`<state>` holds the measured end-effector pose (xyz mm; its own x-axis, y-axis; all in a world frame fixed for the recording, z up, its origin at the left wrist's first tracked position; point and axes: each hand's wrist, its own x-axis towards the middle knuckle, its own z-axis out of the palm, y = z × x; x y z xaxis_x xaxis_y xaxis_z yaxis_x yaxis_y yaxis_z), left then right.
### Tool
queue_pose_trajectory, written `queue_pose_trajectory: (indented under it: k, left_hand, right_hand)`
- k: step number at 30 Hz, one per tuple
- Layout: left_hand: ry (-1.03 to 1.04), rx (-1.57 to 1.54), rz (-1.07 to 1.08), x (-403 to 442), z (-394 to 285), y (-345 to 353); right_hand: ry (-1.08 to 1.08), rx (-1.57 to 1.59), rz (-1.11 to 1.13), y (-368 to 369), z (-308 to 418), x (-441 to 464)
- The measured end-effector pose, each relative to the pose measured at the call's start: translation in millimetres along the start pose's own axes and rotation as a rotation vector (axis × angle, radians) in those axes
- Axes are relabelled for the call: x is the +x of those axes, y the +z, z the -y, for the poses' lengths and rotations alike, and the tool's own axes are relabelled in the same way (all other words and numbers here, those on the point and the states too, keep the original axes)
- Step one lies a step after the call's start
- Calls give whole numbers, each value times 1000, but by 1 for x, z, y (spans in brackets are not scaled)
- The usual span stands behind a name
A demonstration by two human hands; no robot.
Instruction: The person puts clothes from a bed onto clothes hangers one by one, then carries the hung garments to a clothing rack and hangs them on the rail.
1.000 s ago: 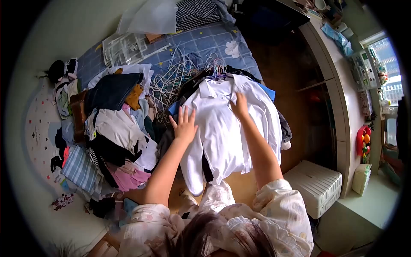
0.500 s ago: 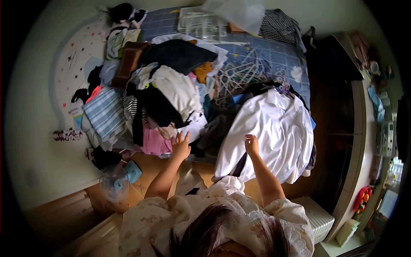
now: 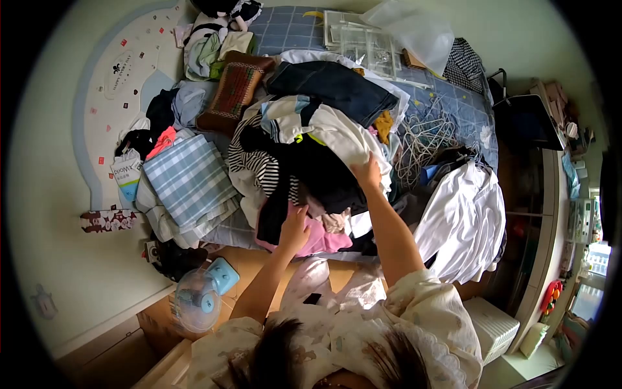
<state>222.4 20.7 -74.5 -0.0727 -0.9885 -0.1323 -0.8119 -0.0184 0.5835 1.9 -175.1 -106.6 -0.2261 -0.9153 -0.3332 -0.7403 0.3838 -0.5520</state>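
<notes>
The black cloth (image 3: pixel 327 175) lies between the left hand (image 3: pixel 296 229), by the pink cloth (image 3: pixel 326 240), and the right hand (image 3: pixel 368 174), at the white top (image 3: pixel 346 133). I can't tell if they pinch.

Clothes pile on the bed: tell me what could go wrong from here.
The white garment at the right hand lies against the black garment, so pulling one might drag the other along.
The pink garment near the left hand sits at the near edge of the bed and could slip off.
The white hangers lie jumbled, so lifting one may snag others.
</notes>
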Motion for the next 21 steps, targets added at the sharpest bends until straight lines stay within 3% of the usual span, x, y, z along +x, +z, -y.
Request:
queue_pose_trajectory:
  k: [1,2,5,7,9,11,14,17,19,21]
  left_hand:
    - [50,-55,-34,-1,4,-6]
    - [66,-70,-67,0,13,-4]
    - [-7,-545,63,3,24,-16]
    - [-284,-998,186,16,25,-28]
    - [-562,-1446,218,30,31,-30]
    - [-585,-1674,224,48,35,-29]
    - [-582,-1940,235,72,35,-26]
    - [-834,-1968,-12,81,9,-62]
    - [-760,-2021,-194,93,34,-37]
    - [-886,-1680,-420,96,69,4]
  right_hand:
    - [-17,-26,0,8,-4,6]
    - [-181,-114,-111,18,-9,5]
    - [-356,0,-123,-11,40,-55]
    - [-578,-6,-122,-6,34,-96]
    - [-657,76,-16,-20,35,-150]
    - [-855,83,-17,-37,29,-185]
    - [-944,57,58,-66,21,-219]
    - [-1088,48,120,-95,10,-237]
    - [-1113,35,136,-104,-10,-239]
    - [-1090,-17,114,-111,-28,-235]
